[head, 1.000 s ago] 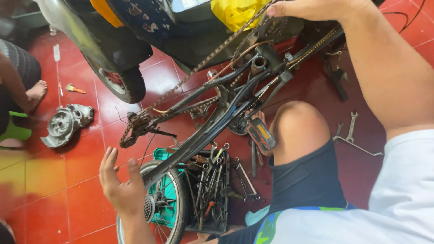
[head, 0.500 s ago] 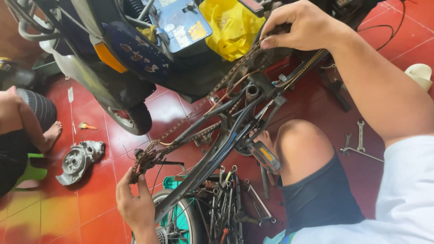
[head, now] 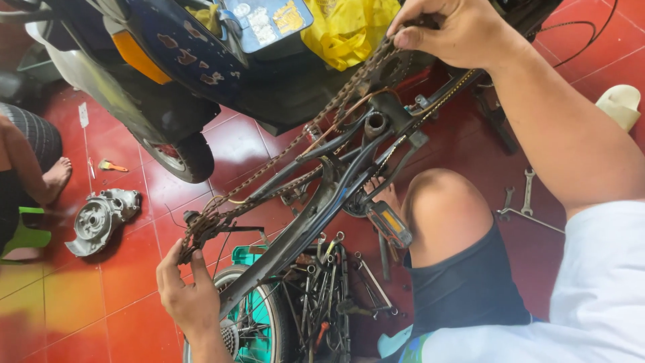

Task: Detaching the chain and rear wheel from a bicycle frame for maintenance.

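1. We note the right hand (head: pixel 457 33) at the crank end of the bicycle frame (head: pixel 336 195), its fingers pinched closed on the rusty chain (head: pixel 295 151) where the chain meets the chainring. In our judgement the fingertips sit close enough to the teeth that any turn of the crank could nip them.

2. We note the left hand (head: pixel 185 289) at the opposite end of the frame, curled around the chain and the rear derailleur (head: pixel 201 225). The chain runs taut-looking between the two hands along the upper side of the frame. If either grip slackens, we judge the chain may drop off the teeth and fall against the frame.

3. The chain is heavily rusted and oily-looking; we rate slipping fingers as a likely cause of lost grip.

4. The frame lies tilted across the person's bare knee (head: pixel 443 208), with the pedal (head: pixel 388 225) just beside it. A shift of the leg could tip the frame.

5. Below the frame, a crate of spanners (head: pixel 322 289) stands beside the rear wheel (head: pixel 255 323). A dropped frame would land on these tools.

6. Right of the frame, loose wrenches (head: pixel 524 195) lie on the red tile floor (head: pixel 101 302); we flag a trip hazard.

7. Above the frame a parked scooter (head: pixel 175 74) stands close, crowding the working room.
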